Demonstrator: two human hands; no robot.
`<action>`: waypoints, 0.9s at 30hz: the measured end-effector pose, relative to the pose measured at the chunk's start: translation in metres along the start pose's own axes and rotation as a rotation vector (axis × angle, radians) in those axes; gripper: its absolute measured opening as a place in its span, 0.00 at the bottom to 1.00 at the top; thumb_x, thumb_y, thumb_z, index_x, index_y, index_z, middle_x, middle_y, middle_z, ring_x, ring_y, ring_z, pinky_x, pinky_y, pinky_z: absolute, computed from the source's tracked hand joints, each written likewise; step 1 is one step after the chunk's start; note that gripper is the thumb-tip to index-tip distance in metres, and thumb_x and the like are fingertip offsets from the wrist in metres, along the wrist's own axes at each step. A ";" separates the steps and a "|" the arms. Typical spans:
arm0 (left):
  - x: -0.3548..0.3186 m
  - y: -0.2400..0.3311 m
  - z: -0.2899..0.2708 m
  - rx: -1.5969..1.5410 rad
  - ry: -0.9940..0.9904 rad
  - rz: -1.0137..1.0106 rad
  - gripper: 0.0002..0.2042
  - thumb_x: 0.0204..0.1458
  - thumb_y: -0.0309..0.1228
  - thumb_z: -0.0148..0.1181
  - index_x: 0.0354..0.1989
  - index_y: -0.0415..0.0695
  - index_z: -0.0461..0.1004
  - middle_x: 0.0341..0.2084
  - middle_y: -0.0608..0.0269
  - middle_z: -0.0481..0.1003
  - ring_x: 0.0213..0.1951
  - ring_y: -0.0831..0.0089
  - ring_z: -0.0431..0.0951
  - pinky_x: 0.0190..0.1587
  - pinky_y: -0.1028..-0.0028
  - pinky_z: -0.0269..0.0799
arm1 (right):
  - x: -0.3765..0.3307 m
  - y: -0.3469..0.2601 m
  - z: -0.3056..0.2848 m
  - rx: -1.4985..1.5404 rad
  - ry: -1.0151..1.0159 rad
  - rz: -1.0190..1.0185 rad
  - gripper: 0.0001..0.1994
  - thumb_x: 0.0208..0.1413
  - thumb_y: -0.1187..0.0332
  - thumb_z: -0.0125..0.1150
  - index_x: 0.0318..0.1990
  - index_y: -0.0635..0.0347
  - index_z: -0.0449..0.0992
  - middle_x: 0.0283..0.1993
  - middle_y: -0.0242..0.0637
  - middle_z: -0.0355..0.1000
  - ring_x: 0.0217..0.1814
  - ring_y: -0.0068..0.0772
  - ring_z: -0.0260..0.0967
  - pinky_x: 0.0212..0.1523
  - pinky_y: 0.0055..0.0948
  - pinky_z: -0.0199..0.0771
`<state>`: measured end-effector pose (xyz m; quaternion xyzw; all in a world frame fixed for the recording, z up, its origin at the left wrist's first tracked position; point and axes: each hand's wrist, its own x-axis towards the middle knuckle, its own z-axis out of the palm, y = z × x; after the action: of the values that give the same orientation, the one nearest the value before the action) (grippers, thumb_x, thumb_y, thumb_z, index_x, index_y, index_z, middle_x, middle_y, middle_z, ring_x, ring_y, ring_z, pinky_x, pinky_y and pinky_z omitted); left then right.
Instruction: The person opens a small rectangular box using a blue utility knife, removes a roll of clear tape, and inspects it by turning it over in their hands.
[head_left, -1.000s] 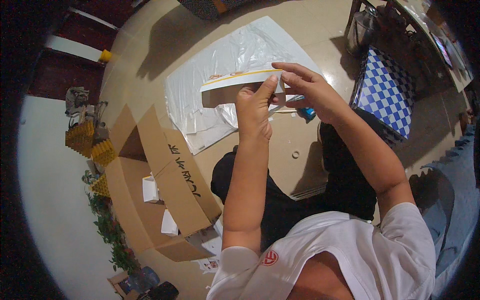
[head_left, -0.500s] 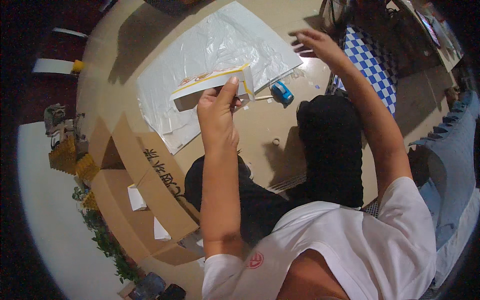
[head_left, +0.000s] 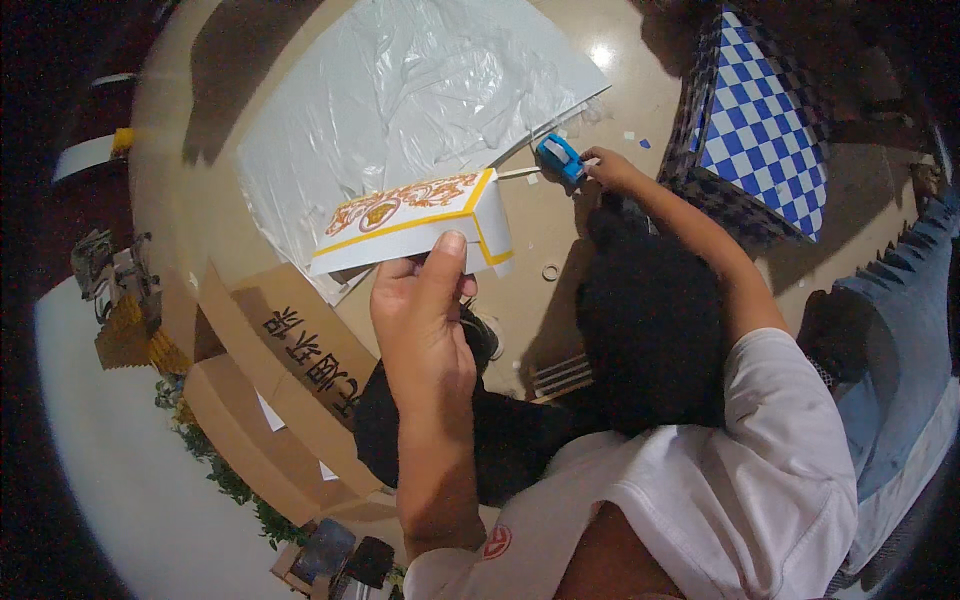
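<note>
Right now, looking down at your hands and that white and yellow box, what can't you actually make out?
- Underside of the folded white and yellow box, head view: turned away, and the left hand covers its near edge.
- Right hand fingertips at the blue tape dispenser: too small to tell the grip.
- Inside of the open cardboard carton: mostly hidden by its flaps.
- Small things at the lower edge: dark, cut off.

A glossy beige floor (head_left: 590, 230) carries everything. A large clear plastic sheet (head_left: 400, 90) lies spread at the far middle, with a small blue tape dispenser (head_left: 558, 158) just beside its right edge and a small ring (head_left: 550, 271) nearer. An open cardboard box (head_left: 270, 400) sits at the near left, and a blue-and-white checkered bag (head_left: 770, 130) at the far right.
</note>
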<state>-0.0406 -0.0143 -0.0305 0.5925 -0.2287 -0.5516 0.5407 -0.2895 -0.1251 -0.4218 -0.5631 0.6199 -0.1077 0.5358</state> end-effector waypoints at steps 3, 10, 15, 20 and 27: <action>0.004 0.001 0.011 0.012 -0.009 -0.019 0.16 0.52 0.31 0.63 0.46 0.38 0.72 0.35 0.66 0.74 0.32 0.83 0.69 0.33 0.81 0.63 | 0.019 0.025 -0.001 0.059 0.073 0.054 0.14 0.48 0.64 0.67 0.42 0.55 0.76 0.40 0.49 0.76 0.41 0.43 0.75 0.41 0.41 0.75; 0.008 0.001 0.012 0.008 -0.017 -0.040 0.16 0.52 0.31 0.63 0.47 0.38 0.71 0.37 0.66 0.75 0.33 0.83 0.70 0.33 0.82 0.64 | 0.030 0.018 0.003 0.090 0.004 0.113 0.12 0.45 0.64 0.69 0.36 0.55 0.76 0.37 0.46 0.77 0.39 0.40 0.75 0.40 0.39 0.74; 0.012 0.000 0.014 0.030 -0.070 -0.012 0.16 0.55 0.30 0.59 0.50 0.39 0.68 0.40 0.65 0.74 0.36 0.79 0.72 0.32 0.79 0.65 | 0.041 0.028 -0.001 -0.059 0.023 0.022 0.11 0.42 0.64 0.69 0.34 0.53 0.77 0.33 0.41 0.77 0.36 0.38 0.74 0.38 0.38 0.73; 0.012 0.000 0.009 0.044 -0.031 -0.010 0.16 0.55 0.31 0.59 0.50 0.40 0.68 0.40 0.65 0.74 0.36 0.80 0.72 0.33 0.79 0.65 | 0.033 0.026 0.005 0.283 -0.101 0.176 0.08 0.49 0.67 0.64 0.35 0.57 0.73 0.30 0.36 0.72 0.33 0.31 0.70 0.34 0.30 0.71; 0.013 0.002 0.013 -0.007 -0.005 -0.036 0.16 0.53 0.31 0.62 0.48 0.39 0.70 0.38 0.68 0.74 0.34 0.84 0.69 0.34 0.82 0.63 | 0.006 0.047 0.008 0.626 -0.134 0.163 0.06 0.55 0.71 0.59 0.37 0.59 0.69 0.33 0.33 0.69 0.34 0.27 0.68 0.33 0.28 0.70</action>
<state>-0.0480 -0.0316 -0.0316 0.5933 -0.2176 -0.5635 0.5321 -0.3092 -0.1102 -0.4627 -0.3255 0.5632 -0.2126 0.7292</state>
